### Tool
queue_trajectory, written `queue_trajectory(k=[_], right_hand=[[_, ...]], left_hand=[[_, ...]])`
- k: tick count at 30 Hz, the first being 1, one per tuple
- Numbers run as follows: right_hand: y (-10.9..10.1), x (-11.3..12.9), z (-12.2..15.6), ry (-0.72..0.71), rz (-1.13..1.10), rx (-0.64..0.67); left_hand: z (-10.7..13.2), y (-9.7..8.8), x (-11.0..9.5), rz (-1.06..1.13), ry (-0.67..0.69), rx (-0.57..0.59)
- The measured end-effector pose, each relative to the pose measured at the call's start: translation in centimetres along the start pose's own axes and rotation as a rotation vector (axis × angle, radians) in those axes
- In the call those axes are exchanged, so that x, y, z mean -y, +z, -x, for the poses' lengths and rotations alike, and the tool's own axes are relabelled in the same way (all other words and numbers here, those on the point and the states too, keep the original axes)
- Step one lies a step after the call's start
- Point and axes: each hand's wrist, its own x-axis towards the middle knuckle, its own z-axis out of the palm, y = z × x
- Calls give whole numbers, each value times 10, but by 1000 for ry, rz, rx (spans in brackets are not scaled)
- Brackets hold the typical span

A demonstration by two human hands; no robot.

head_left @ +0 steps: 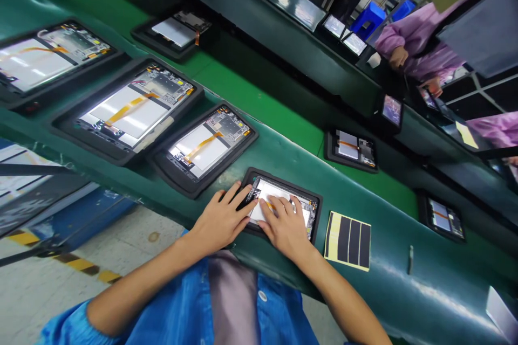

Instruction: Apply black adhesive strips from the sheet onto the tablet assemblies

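An opened tablet (pixel 278 186) lies in a black tray (pixel 317 199) on the green bench, right in front of me. My left hand (pixel 222 219) rests at the tray's left edge, fingers spread, the tips reaching onto the tablet. Over the tablet's middle lies my right hand (pixel 286 223), fingers apart and touching the white battery area near an orange ribbon cable; its palm hides part of the circuit board. To the right is a yellow sheet (pixel 332 234) with black adhesive strips (pixel 354 241).
Several opened tablets in black trays, such as this tablet (pixel 208 143), line the bench at left. More trays, including one tray (pixel 351 150), sit on the green conveyor (pixel 259 102). Across it, a co-worker's hand (pixel 399 57) shows beside a pink sleeve.
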Motion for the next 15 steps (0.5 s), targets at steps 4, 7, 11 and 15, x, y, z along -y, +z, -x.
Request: queue_trajectory(k=[4,7,11,15], right_hand=[[3,-2,-2,38,-50,-80],[6,-6,-5,58,-112,-170],[8,-9,-12,44,-214,-239],[11,-10,-16,20,-266,-272]], left_hand=[[1,2,-2,-21,-8,-1],[1,3,-3,-34,-11,-2],[2,3,-5,-47,-11,-3],[3,5,-6,-40,-20,-2]])
